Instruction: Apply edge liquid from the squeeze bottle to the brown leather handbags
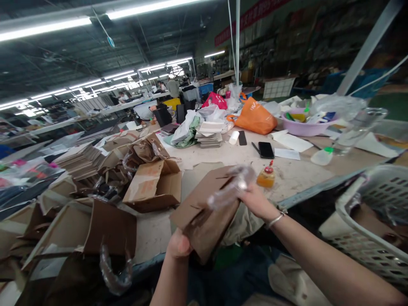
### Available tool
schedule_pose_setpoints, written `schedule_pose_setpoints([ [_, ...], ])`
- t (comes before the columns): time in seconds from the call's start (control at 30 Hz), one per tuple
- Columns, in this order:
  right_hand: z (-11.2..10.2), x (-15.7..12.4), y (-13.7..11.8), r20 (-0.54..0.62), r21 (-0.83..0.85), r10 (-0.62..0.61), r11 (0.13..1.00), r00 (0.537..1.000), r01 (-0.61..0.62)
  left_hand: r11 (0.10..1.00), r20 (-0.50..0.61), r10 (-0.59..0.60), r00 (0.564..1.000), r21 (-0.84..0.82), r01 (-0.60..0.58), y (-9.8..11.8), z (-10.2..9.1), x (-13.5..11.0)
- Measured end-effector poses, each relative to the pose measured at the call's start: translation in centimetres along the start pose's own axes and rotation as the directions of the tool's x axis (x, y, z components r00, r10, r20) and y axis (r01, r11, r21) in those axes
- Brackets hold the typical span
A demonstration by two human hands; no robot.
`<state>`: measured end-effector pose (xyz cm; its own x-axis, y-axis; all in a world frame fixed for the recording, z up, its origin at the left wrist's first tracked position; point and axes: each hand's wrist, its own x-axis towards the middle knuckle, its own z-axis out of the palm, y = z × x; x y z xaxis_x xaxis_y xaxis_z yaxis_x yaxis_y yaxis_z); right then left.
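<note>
My left hand [179, 244] grips the lower corner of a flat brown cardboard piece [204, 208], holding it up over the near edge of the worktable [287, 174]. My right hand [255, 199], a bangle on its wrist, is closed on a crumpled clear plastic bag [231, 187] that lies against the upper part of the cardboard. The bag is blurred. A small orange glue bottle with a red cap [266, 175] stands just beyond my right hand.
Open brown boxes [154, 185] and folded cardboard [79, 161] pile up on the left. A white slotted basket [376, 212] sits at the right. Further back lie black phones [266, 149], a stack of sheets [208, 135], an orange bag [255, 117] and a pink basin [302, 125]. People work at distant tables.
</note>
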<state>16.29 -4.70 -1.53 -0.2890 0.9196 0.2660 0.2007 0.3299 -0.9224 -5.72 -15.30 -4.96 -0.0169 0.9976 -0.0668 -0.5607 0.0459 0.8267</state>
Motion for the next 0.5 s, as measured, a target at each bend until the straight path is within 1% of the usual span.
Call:
schedule_pose_setpoints([
  [0.03,0.1,0.0,-0.4,0.042,0.076,0.015,0.997,0.999,-0.019,0.999,-0.086,-0.041,0.995,-0.037,0.038,0.4,0.3,0.2],
  [0.1,0.2,-0.1,-0.4,0.127,0.204,0.016,0.978,0.992,-0.042,0.985,-0.221,-0.139,0.965,-0.127,0.113,1.3,1.2,0.7],
  [0.17,0.1,-0.1,0.6,0.174,0.281,-0.001,0.959,0.985,-0.048,0.965,-0.271,-0.2,0.942,-0.22,0.141,2.1,1.8,1.3],
  [0.23,0.1,0.1,2.4,0.196,0.314,0.006,0.947,0.981,-0.069,0.949,-0.292,-0.233,0.928,-0.276,0.152,2.5,1.8,1.7],
  [0.3,0.3,0.3,4.2,0.23,0.349,0.036,0.93,0.973,-0.117,0.942,-0.347,-0.29,0.892,-0.267,0.202,2.3,1.1,2.1],
  [0.33,0.5,0.3,4.9,0.263,0.363,0.047,0.92,0.964,-0.145,0.947,-0.405,-0.302,0.863,-0.233,0.222,2.0,0.5,2.2],
  [0.37,0.9,0.3,5.6,0.299,0.363,0.057,0.916,0.953,-0.169,0.958,-0.476,-0.286,0.832,-0.17,0.231,1.5,-0.1,2.3],
  [0.4,1.4,0.2,6.2,0.333,0.352,0.073,0.915,0.94,-0.196,0.973,-0.548,-0.226,0.805,-0.079,0.219,1.0,-0.8,2.4],
  [0.43,2.0,0.0,6.6,0.358,0.335,0.095,0.915,0.929,-0.223,0.982,-0.611,-0.127,0.782,0.035,0.187,0.4,-1.5,2.5],
  [0.47,2.6,-0.3,7.0,0.367,0.319,0.122,0.915,0.922,-0.247,0.977,-0.651,-0.005,0.759,0.157,0.141,-0.3,-2.1,2.6],
  [0.5,3.3,-0.6,7.4,0.362,0.31,0.147,0.913,0.921,-0.267,0.96,-0.663,0.108,0.741,0.263,0.095,-1.0,-2.7,2.7],
])
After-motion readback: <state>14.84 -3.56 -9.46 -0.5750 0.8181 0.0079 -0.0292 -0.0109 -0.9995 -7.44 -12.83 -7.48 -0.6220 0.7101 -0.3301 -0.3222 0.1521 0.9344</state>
